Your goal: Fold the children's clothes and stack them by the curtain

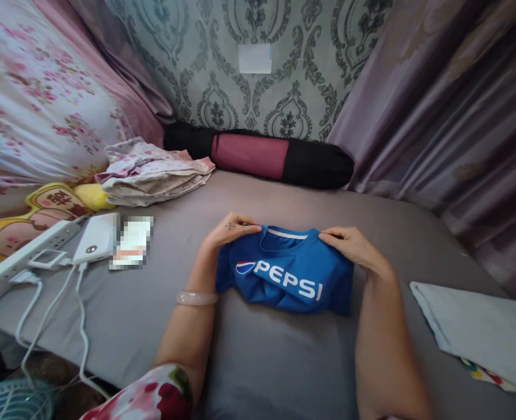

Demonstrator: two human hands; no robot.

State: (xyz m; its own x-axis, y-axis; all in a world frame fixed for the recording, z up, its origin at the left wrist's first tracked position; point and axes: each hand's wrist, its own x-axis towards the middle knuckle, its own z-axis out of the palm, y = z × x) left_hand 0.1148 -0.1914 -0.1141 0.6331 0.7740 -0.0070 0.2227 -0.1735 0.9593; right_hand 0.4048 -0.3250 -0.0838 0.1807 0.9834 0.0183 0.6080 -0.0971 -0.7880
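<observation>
A folded blue shirt (290,280) with white PEPSI lettering lies on the grey bed sheet (258,361) in front of me. My left hand (231,228) pinches the shirt's upper left corner beside the collar, fingers pressed together on the cloth. My right hand (349,245) grips the upper right corner in the same way. A pale bangle (196,298) circles my left wrist. Both forearms reach forward over the sheet.
A stack of folded floral clothes (153,172) sits at the back left. A black and maroon rolled bag (262,156) lies against the wall. A white power strip (25,254), power bank (95,238) and cables are at the left edge. Folded pale cloth (480,329) lies right.
</observation>
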